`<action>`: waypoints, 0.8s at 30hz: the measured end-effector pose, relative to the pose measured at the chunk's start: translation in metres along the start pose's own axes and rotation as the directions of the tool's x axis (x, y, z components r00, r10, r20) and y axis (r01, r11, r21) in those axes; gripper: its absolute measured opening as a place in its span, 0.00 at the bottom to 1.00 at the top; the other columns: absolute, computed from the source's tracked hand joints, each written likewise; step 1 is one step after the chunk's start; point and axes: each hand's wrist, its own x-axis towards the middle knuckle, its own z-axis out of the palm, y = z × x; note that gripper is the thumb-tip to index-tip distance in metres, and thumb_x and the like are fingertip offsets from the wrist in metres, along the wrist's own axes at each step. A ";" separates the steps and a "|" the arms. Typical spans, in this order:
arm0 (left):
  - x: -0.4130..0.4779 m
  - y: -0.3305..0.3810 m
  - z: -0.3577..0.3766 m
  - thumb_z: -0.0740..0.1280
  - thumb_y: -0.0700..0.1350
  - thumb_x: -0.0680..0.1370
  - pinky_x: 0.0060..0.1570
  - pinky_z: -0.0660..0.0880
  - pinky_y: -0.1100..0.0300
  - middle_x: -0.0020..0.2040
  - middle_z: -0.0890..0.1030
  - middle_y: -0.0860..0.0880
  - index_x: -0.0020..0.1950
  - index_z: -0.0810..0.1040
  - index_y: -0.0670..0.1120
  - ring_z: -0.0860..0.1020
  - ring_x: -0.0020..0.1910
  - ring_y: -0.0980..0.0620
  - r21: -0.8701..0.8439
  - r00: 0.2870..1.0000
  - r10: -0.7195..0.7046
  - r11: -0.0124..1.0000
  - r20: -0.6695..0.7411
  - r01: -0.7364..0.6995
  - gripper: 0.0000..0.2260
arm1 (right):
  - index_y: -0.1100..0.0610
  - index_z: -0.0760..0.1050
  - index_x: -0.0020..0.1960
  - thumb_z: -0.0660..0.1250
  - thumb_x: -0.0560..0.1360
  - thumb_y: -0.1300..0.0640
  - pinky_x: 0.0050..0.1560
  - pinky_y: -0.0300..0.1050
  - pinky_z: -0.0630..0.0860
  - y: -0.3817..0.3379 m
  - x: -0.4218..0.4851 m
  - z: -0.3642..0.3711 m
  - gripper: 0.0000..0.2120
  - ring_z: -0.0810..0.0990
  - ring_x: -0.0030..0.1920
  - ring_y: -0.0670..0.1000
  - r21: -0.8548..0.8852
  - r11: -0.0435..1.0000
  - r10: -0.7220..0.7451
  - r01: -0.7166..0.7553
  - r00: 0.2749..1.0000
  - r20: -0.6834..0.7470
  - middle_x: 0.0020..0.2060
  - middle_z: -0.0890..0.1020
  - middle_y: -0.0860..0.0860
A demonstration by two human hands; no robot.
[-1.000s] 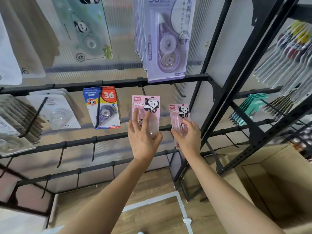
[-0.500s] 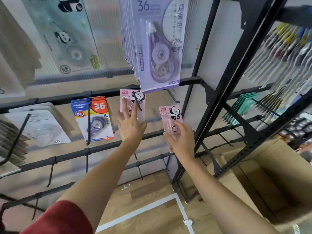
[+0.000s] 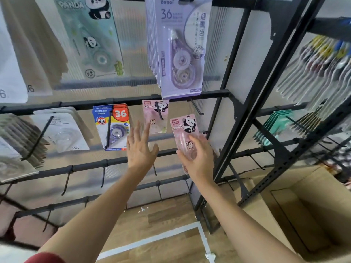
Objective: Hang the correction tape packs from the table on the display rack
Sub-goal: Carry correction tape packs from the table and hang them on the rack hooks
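Note:
A pink panda correction tape pack (image 3: 156,115) hangs on a black hook of the display rack (image 3: 190,94), under the purple packs. My left hand (image 3: 139,147) is just below it with straight, spread fingers and holds nothing. My right hand (image 3: 197,156) grips a second pink panda pack (image 3: 185,128) upright, a little right of and lower than the hung one. An empty hook (image 3: 196,107) sticks out above the held pack.
A blue and red "36" pack (image 3: 114,126) hangs left of the pink one, with clear packs (image 3: 62,130) further left. Several purple packs (image 3: 180,46) hang above. Bare hooks line the lower bars. Cardboard boxes (image 3: 303,205) stand at the lower right.
My left hand put its pink pack on the hook, let go and dropped slightly below it. My right hand stayed close by with its own pack.

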 end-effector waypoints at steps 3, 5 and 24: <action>-0.015 -0.005 -0.006 0.65 0.48 0.77 0.75 0.47 0.48 0.79 0.48 0.48 0.78 0.53 0.53 0.46 0.77 0.45 -0.013 0.998 0.032 0.999 -0.052 -0.033 0.33 | 0.56 0.74 0.65 0.64 0.71 0.41 0.68 0.40 0.59 -0.015 -0.009 0.005 0.28 0.65 0.69 0.51 -0.038 0.996 -0.086 0.086 0.996 0.002 0.65 0.74 0.55; -0.024 -0.009 -0.009 0.66 0.48 0.77 0.75 0.49 0.46 0.79 0.51 0.47 0.77 0.55 0.53 0.47 0.77 0.44 -0.003 0.997 0.034 0.999 -0.067 -0.034 0.32 | 0.55 0.74 0.66 0.63 0.71 0.40 0.66 0.50 0.63 -0.023 -0.010 0.011 0.29 0.66 0.70 0.57 -0.079 0.989 -0.123 0.126 0.992 0.042 0.66 0.73 0.58; -0.051 -0.028 -0.036 0.64 0.51 0.78 0.74 0.49 0.47 0.79 0.48 0.50 0.78 0.50 0.56 0.46 0.77 0.46 0.046 0.996 -0.085 0.995 -0.003 0.085 0.32 | 0.54 0.76 0.63 0.76 0.66 0.50 0.51 0.59 0.75 -0.033 0.008 0.042 0.27 0.76 0.56 0.65 -0.229 0.967 -0.094 0.108 0.993 0.070 0.62 0.74 0.63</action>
